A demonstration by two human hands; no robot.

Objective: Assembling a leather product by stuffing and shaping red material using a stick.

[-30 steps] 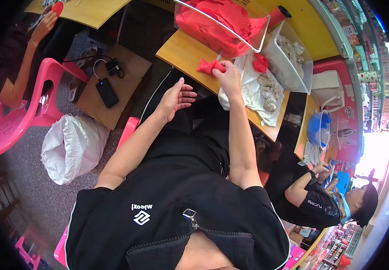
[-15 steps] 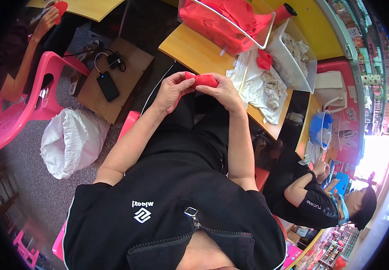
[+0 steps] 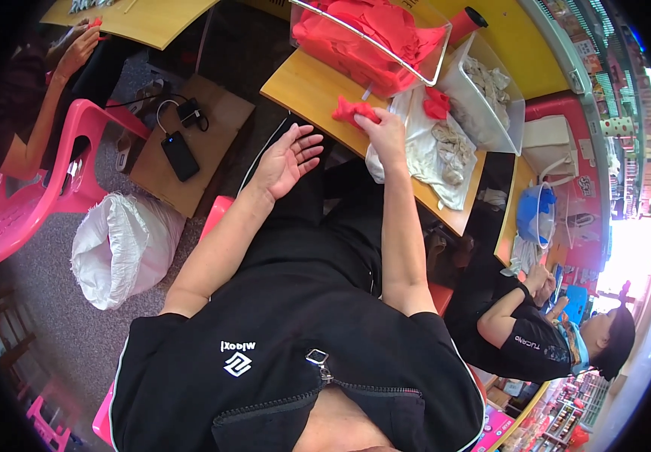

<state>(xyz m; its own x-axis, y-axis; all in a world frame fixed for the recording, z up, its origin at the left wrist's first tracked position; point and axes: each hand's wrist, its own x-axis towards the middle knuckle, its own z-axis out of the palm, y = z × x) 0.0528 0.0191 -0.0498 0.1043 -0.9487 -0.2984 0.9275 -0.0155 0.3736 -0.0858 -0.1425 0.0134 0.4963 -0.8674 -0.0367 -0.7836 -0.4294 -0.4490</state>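
My right hand (image 3: 384, 134) reaches over the yellow table (image 3: 295, 84), its fingers closed on a crumpled piece of red cloth (image 3: 353, 110). That cloth hangs a little left of my fingertips, near the table edge. Above my lap, my left hand (image 3: 289, 160) is turned palm up with its fingers apart and nothing in it. Just past my right hand lies a white cloth (image 3: 425, 160), with a wrinkled beige glove-like bundle (image 3: 453, 151) and a small red piece (image 3: 436, 103) on it.
A clear bin of red pieces (image 3: 370, 41) stands at the back, beside a clear bin of whitish pieces (image 3: 484, 83). On the left are a white sack (image 3: 125, 248), a pink chair (image 3: 61, 177) and cardboard (image 3: 212, 124) bearing a black power bank (image 3: 180, 156). Other people sit at both sides.
Both hands held the red cloth together before. My left hand has let go and opened, while my right has carried the cloth forward and right, over the table.
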